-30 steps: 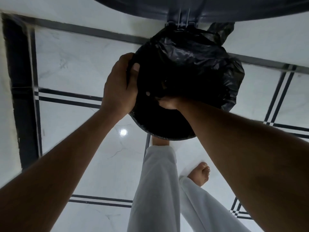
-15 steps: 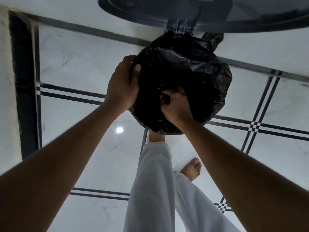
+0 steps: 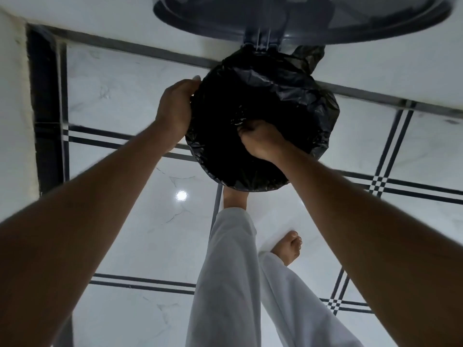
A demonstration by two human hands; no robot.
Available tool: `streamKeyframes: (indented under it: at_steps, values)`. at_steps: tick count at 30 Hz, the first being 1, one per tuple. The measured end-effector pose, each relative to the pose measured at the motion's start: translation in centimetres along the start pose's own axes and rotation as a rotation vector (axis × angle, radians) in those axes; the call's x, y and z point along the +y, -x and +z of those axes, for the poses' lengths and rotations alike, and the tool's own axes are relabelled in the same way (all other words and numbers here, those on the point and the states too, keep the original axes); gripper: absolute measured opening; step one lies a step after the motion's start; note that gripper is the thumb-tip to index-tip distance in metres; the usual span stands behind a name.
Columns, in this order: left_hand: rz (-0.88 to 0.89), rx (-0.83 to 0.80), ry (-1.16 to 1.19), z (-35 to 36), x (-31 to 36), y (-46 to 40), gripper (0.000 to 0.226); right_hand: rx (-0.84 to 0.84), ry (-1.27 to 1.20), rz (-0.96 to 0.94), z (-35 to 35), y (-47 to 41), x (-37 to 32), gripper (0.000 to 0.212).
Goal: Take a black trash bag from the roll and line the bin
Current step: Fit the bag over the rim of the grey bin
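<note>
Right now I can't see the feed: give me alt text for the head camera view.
Seen from above, both hands work a black trash bag over the mouth of a round bin: the left hand holds the bag at the rim, the right hand bunches plastic inside. The open lid stands behind; white trouser legs and bare feet below on marble floor.

The trash bag is thin, crinkled, faintly shiny black plastic; the floor is glossy marble-look tile; the trousers are matt white cloth.

Left hand cupped, right hand fisted.
</note>
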State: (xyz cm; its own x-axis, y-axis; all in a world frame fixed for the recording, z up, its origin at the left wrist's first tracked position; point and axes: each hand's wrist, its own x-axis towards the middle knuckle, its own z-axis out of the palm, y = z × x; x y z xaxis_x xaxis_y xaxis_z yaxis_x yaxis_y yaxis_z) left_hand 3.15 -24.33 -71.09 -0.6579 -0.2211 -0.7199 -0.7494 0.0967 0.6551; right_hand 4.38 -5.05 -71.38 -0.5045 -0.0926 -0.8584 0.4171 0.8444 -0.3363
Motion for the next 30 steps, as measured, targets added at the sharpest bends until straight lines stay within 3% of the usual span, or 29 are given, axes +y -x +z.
streamKeyframes:
  at_steps: [3,5,7,8,11,13,15,19,23,25,28,30]
  values:
    - [-0.013,0.133,-0.07,-0.5,0.0,1.3,0.035,0.256,-0.142,-0.153,0.2,4.6,2.2,0.027]
    - [-0.074,0.18,-0.095,-0.9,-0.5,2.7,0.028,0.609,-0.166,-0.229,0.6,7.4,4.1,0.023]
    - [-0.149,0.167,-0.066,-1.1,-1.1,4.1,0.028,0.885,-0.177,-0.189,-0.3,9.1,6.0,0.031]
    - [-0.188,0.15,-0.032,-1.1,-1.4,4.7,0.032,0.946,-0.244,-0.116,-0.8,9.2,6.8,0.043]
    - [-0.278,0.063,0.032,-0.8,-1.9,6.2,0.042,0.731,-0.669,0.182,-3.1,8.2,8.2,0.078]
    - [-0.291,0.042,0.074,-0.6,-2.2,6.7,0.039,0.53,-0.842,0.227,-4.3,6.9,8.5,0.074]
    - [-0.296,0.042,0.117,-0.6,-2.2,6.9,0.023,0.431,-0.852,0.231,-5.2,5.9,8.8,0.064]
    - [-0.361,0.077,0.103,-1.0,-1.9,6.8,0.021,0.422,-0.768,0.233,-5.5,4.4,10.0,0.051]
    - [-0.437,0.295,-0.005,-0.6,-1.4,6.8,0.027,0.605,-0.645,0.309,-4.3,4.9,10.4,0.043]
    - [-0.521,0.249,0.075,-0.2,-1.3,7.6,0.034,0.59,-0.703,0.337,-3.2,5.6,10.5,0.05]
    - [-0.586,0.045,0.142,0.2,-1.0,9.3,0.043,0.444,-0.784,0.358,-1.7,6.7,10.5,0.059]
    - [-0.57,0.119,0.11,0.7,-0.9,10.0,0.035,0.491,-0.786,0.385,-1.3,8.1,10.0,0.055]
